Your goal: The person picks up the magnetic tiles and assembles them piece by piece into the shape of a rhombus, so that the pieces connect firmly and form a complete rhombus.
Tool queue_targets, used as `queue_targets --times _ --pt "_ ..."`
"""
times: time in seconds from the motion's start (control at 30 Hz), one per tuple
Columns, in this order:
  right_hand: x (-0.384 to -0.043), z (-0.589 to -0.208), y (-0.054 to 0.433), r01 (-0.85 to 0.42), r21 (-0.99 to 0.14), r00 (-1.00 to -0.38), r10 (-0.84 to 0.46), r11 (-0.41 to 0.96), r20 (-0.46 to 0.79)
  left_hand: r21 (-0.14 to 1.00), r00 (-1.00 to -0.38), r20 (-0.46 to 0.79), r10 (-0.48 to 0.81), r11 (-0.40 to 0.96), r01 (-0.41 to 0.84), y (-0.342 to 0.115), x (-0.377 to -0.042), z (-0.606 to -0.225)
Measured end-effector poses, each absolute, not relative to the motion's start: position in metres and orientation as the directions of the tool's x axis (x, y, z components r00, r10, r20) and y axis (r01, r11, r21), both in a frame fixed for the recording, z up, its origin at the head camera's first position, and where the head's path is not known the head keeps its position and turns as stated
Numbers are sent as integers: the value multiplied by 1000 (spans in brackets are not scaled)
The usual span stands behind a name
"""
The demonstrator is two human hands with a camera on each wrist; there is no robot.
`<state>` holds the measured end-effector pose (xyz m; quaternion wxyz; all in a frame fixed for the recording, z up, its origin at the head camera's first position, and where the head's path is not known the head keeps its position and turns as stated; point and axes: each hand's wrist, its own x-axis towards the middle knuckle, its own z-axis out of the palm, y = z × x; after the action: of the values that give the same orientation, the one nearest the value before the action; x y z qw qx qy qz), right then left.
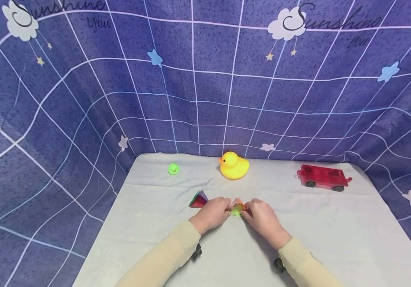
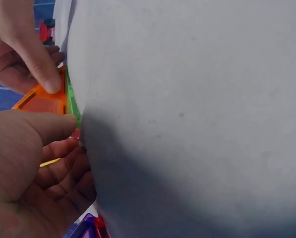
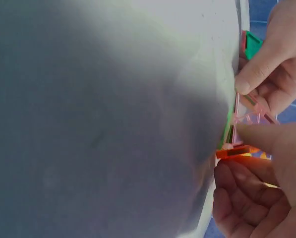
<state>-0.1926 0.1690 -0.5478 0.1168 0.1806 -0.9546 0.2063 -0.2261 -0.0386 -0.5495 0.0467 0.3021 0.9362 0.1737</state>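
Between both hands, a small group of translucent triangular magnetic tiles stands on the white cloth: a green tile (image 1: 236, 212) at the bottom, with an orange tile (image 2: 41, 103) and a pink tile (image 3: 254, 108) rising from its edges. A yellow edge shows behind them. My left hand (image 1: 213, 212) pinches the pink tile between thumb and fingers. From the other side, my right hand (image 1: 263, 218) pinches the orange tile, thumb on the inner face. Just beyond the left hand stands a pyramid (image 1: 199, 200) of red, purple and green tiles, partly hidden by that hand.
A yellow rubber duck (image 1: 234, 166) sits at the back middle of the white cloth (image 1: 320, 231). To its left lies a small green round toy (image 1: 173, 169). A red wheeled wagon base (image 1: 323, 177) stands back right, before the blue gridded curtain (image 1: 212, 87).
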Motion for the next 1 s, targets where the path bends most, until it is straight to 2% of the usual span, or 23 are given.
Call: queue_targets --times 0.13,0.23,0.37,0.47,0.73,0.87,1.0 --pt "-198 -545 175 -391 -398 -913 -296 830 280 358 -806 67 587 740 569 -43 -226 -546" --pt "-204 -539 182 -388 -447 -917 -288 806 276 359 -794 152 589 715 600 -50 -229 -534" --pt "-215 -533 192 -416 -510 -907 -307 753 288 358 -778 285 561 690 629 -67 -242 -513" --pt "-224 -530 197 -461 -535 -887 -364 708 284 372 -781 330 530 687 624 -87 -257 -506" --pt "-238 -534 196 -624 -505 -769 -584 597 260 426 -830 231 508 714 555 -140 -283 -520" --pt "-242 -539 191 -688 -472 -701 -673 551 237 424 -803 185 567 691 586 -154 -284 -533" --pt "-244 -543 188 -717 -444 -669 -708 537 224 451 -770 156 619 649 613 -160 -282 -540"
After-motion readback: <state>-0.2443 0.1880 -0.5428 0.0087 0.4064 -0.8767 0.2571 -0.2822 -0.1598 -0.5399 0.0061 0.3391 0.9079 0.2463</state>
